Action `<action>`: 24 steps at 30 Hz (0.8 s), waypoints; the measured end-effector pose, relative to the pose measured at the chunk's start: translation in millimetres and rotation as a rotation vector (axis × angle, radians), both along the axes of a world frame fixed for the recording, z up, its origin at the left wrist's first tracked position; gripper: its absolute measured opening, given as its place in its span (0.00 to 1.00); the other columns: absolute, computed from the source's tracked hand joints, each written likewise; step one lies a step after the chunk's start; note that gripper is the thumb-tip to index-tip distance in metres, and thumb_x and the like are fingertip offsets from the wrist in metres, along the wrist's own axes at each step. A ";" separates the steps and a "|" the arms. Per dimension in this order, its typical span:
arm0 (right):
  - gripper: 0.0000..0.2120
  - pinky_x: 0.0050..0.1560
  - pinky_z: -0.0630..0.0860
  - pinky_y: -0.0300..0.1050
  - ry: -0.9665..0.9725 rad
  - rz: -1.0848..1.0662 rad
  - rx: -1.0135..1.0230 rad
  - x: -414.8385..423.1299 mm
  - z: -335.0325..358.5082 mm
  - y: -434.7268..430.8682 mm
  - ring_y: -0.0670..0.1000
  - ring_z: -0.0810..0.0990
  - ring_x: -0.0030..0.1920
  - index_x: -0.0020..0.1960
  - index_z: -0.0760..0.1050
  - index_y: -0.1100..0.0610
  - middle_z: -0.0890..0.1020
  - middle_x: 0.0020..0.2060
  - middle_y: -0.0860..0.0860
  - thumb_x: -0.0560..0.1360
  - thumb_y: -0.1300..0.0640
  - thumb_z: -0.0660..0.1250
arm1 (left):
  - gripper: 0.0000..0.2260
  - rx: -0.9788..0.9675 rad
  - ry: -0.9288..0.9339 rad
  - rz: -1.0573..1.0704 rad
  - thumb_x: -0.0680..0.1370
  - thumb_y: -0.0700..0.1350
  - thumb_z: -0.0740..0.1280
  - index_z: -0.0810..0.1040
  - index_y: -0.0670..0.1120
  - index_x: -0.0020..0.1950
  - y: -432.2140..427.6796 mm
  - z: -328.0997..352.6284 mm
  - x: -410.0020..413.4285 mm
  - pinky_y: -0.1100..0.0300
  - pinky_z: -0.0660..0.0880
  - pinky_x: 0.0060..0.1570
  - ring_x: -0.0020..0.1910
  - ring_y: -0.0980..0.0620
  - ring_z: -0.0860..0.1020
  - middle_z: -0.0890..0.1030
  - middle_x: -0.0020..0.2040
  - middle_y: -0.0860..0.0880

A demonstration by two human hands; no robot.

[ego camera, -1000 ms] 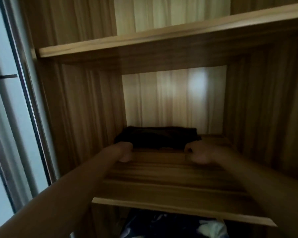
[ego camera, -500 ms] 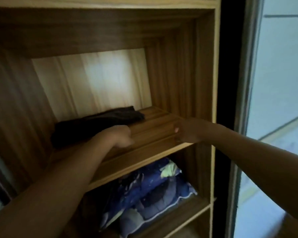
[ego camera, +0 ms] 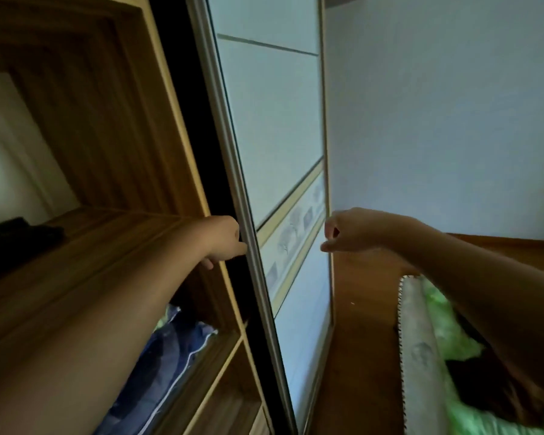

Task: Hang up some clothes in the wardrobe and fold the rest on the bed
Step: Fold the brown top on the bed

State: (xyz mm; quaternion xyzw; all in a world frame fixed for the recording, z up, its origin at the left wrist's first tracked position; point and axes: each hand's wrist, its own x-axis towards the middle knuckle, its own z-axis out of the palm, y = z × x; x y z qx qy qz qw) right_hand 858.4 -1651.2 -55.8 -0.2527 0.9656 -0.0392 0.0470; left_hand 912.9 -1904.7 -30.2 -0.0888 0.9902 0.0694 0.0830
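Note:
A folded dark garment (ego camera: 16, 235) lies on the wooden wardrobe shelf (ego camera: 107, 246) at the far left. My left hand (ego camera: 223, 238) is at the metal edge of the pale sliding door (ego camera: 264, 136), with its fingers curled round that edge. My right hand (ego camera: 349, 230) hovers by the door's right side, its fingers curled in and nothing in it. At the lower right is the bed with a green cover (ego camera: 446, 337), where another dark garment (ego camera: 484, 384) lies partly hidden under my right forearm.
Blue patterned bedding (ego camera: 170, 356) fills the shelf below. A pale rolled pillow (ego camera: 421, 359) lies along the bed's near edge. A wooden panel (ego camera: 361, 324) stands between wardrobe and bed, and a plain wall (ego camera: 437, 120) rises behind.
Both hands have left the shelf and the dark garment. The view swung right; my left hand now grips the sliding door's edge and my right hand hangs free beside the door.

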 end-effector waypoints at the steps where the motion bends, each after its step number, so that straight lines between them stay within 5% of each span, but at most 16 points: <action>1: 0.22 0.58 0.72 0.45 -0.013 -0.039 0.014 0.2 -4.3 16.5 0.55 0.78 0.60 0.65 0.76 0.56 0.79 0.60 0.53 0.80 0.41 0.63 | 0.15 -0.008 -0.014 -0.043 0.80 0.54 0.63 0.78 0.43 0.56 15.7 -6.3 -10.5 0.47 0.84 0.45 0.42 0.42 0.84 0.82 0.49 0.40; 7: 0.17 0.53 0.73 0.45 -0.143 -0.296 0.014 -15.3 -48.9 124.9 0.52 0.78 0.53 0.55 0.77 0.51 0.81 0.55 0.49 0.78 0.39 0.65 | 0.15 -0.071 -0.053 -0.322 0.80 0.53 0.62 0.76 0.45 0.60 119.3 -49.6 -75.6 0.51 0.82 0.49 0.39 0.44 0.85 0.80 0.56 0.44; 12: 0.20 0.59 0.74 0.48 -0.214 -0.517 -0.037 -41.7 -95.6 206.8 0.54 0.78 0.58 0.62 0.78 0.52 0.81 0.59 0.51 0.78 0.40 0.66 | 0.13 -0.108 -0.050 -0.544 0.79 0.52 0.63 0.77 0.46 0.58 206.4 -97.9 -141.9 0.50 0.82 0.48 0.41 0.46 0.81 0.80 0.52 0.44; 16: 0.20 0.55 0.74 0.48 -0.272 -0.644 -0.019 -76.6 -143.5 272.5 0.56 0.78 0.57 0.61 0.77 0.53 0.80 0.58 0.52 0.78 0.40 0.64 | 0.14 -0.159 -0.102 -0.688 0.78 0.54 0.64 0.77 0.48 0.59 276.1 -149.1 -208.6 0.51 0.79 0.52 0.49 0.47 0.79 0.80 0.53 0.47; 24: 0.17 0.49 0.78 0.48 -0.404 -0.865 -0.044 -116.5 -209.5 378.5 0.57 0.80 0.47 0.52 0.78 0.54 0.81 0.46 0.52 0.78 0.41 0.63 | 0.15 -0.206 -0.209 -0.928 0.77 0.56 0.62 0.75 0.50 0.61 402.2 -227.2 -303.4 0.50 0.78 0.49 0.50 0.47 0.77 0.79 0.54 0.49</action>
